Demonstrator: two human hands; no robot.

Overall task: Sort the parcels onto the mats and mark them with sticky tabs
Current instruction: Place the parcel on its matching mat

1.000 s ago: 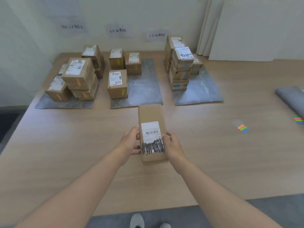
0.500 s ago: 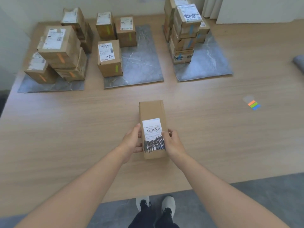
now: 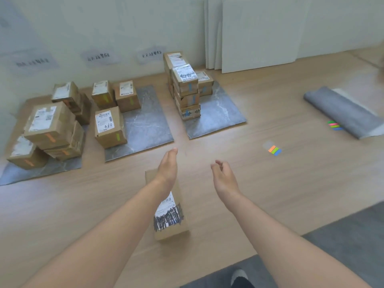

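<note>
A long cardboard parcel [image 3: 172, 221] with a scribbled-over white label lies on the wooden table, near its front edge. My left hand [image 3: 168, 169] hovers above its far end with fingers straight, holding nothing. To the right of the parcel my right hand [image 3: 224, 175] is raised, its fingers loosely curled and empty. Three grey mats lie at the back: the left mat [image 3: 41, 169] carries parcels with orange tabs, the middle mat [image 3: 145, 125] parcels with green tabs, the right mat [image 3: 218, 113] a stack with blue tabs. A strip of sticky tabs [image 3: 274, 150] lies right of my hands.
A rolled grey mat [image 3: 342, 111] lies at the far right with a second set of coloured tabs [image 3: 334, 125] beside it. White boards [image 3: 259, 32] lean on the wall. Paper signs [image 3: 99, 57] hang above the mats. The table's front edge runs near my feet.
Both hands have let go of the long parcel and risen forward above it. The parcel now lies free on the table. The camera has tilted up and turned right.
</note>
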